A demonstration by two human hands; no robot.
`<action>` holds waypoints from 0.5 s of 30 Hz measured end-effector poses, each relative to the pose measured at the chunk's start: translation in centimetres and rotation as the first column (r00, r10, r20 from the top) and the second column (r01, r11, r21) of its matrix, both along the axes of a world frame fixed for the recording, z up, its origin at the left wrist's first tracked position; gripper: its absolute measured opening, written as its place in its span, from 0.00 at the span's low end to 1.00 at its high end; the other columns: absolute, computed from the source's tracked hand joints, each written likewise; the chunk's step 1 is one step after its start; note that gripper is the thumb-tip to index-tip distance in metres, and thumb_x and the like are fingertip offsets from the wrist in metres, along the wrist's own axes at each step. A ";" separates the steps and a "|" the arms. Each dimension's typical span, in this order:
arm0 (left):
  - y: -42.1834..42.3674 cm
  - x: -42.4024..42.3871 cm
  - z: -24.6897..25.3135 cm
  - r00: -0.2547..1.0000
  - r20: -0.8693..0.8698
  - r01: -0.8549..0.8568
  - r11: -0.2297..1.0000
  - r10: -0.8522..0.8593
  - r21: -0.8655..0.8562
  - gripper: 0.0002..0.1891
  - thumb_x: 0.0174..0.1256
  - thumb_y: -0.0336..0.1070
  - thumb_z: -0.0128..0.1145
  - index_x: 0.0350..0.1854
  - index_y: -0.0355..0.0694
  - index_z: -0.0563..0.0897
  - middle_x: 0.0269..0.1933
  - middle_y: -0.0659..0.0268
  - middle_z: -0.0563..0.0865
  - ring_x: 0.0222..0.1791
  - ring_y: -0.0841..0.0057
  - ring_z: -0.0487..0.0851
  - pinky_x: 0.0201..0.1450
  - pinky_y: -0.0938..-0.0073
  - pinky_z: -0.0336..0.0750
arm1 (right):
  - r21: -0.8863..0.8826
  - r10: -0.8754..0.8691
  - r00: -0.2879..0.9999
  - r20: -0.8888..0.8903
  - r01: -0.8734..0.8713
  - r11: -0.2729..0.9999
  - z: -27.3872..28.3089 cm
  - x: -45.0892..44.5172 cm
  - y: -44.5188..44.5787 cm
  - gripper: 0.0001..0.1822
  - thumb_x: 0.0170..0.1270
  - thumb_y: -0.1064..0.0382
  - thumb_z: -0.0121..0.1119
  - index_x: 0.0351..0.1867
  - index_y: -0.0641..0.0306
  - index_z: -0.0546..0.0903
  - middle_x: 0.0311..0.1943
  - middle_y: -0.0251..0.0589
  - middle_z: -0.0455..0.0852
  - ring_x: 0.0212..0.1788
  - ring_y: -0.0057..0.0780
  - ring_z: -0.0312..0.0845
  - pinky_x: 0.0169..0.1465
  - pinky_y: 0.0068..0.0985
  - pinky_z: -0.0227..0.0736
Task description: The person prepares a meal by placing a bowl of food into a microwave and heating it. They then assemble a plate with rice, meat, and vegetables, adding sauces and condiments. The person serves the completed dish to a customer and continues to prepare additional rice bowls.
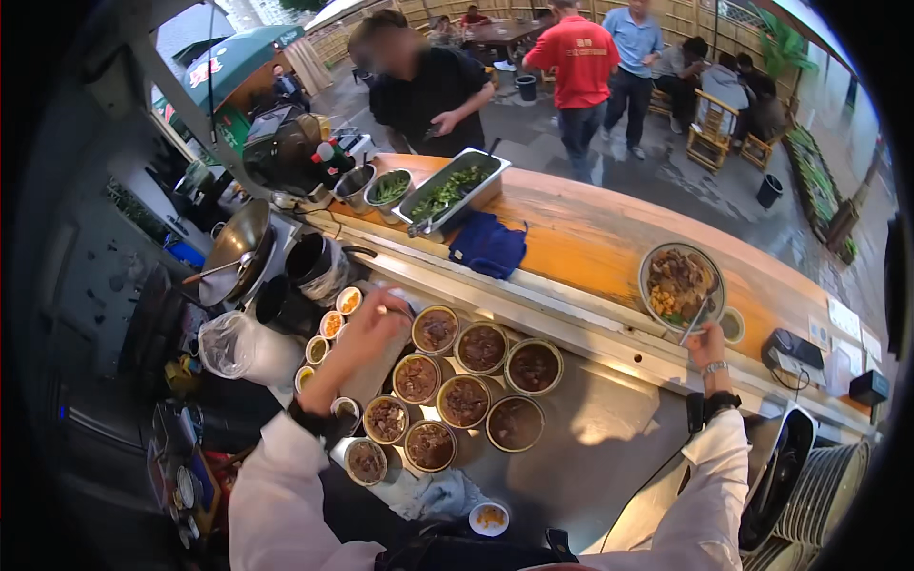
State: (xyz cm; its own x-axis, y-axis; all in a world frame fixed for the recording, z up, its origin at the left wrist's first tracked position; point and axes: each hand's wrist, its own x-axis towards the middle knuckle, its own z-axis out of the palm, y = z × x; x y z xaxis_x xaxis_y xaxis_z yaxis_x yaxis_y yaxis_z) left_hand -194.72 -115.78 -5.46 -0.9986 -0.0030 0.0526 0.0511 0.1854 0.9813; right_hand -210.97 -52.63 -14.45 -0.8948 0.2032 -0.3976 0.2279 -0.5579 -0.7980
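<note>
On the wooden counter at the right, my right hand (707,344) holds the handle of a metal spoon (694,325) resting in a large bowl of meat and vegetables (682,282). A small cup (732,325) stands beside that bowl. My left hand (378,325) is over the left part of the worktop, blurred, between small cups of chopped food (332,325) and several round bowls of meat in sauce (435,330). Whether it holds anything is unclear. A small white dish with orange bits (490,519) sits close to my body.
A steel tray of chopped greens (453,189), a bowl of green vegetables (389,191) and a blue cloth (489,246) stand on the counter. A wok (239,243) is at left, stacked plates (825,492) at right. A person (428,93) stands across the counter.
</note>
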 end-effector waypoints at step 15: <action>-32.1 -18.1 4.6 0.847 0.029 -0.507 0.824 0.530 -0.251 0.40 0.63 0.41 0.52 0.75 0.55 0.47 0.25 0.71 0.72 0.18 0.83 0.70 0.14 0.82 0.58 | -0.205 0.059 0.998 -0.004 -0.059 0.977 -3.0 -3.3 0.5 0.01 0.54 0.67 0.46 0.27 0.60 0.68 0.25 0.45 0.78 0.29 0.47 0.80 0.43 0.50 0.80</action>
State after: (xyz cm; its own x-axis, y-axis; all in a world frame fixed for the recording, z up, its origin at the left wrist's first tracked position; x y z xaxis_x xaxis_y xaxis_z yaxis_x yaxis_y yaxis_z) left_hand -212.82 -147.85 -0.81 -0.8529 -0.5216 0.0226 -0.2050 0.3744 0.9043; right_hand -214.30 -52.09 -17.41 -0.9020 0.0639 -0.4269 0.2667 -0.6952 -0.6675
